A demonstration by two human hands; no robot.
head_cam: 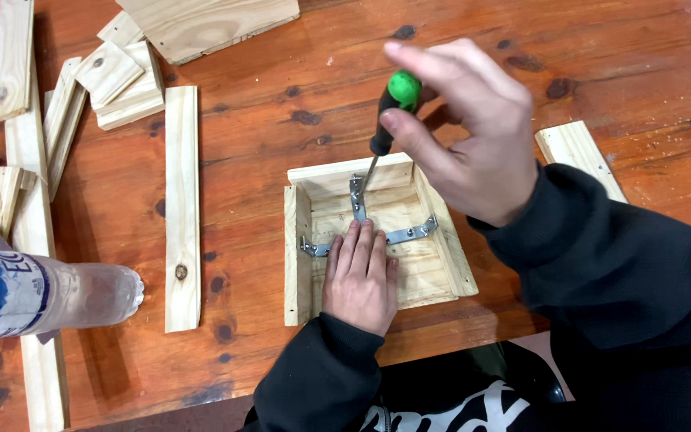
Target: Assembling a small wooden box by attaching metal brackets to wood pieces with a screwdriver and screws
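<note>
Green-capped screwdriver (385, 120) in rt hand (473, 136), tip on metal bracket (357, 196).

Person, head-camera view; two bare hands with clothed arms.

Left hand (361, 276): no glove, ring or watch was visible. Fingernails were short and plain. The sleeve behind it was dark, near-black, of soft knit, ending in a ribbed cuff snug at the wrist.

Right hand (473, 136): likewise ungloved and unadorned, nails short. Its sleeve matched the left in colour and cloth, but lay looser, with broad folds behind the wrist and along the forearm.

Torso: below the left sleeve, between the two arms, the front of the same dark garment showed a large white printed marking, only partly in frame.
</note>
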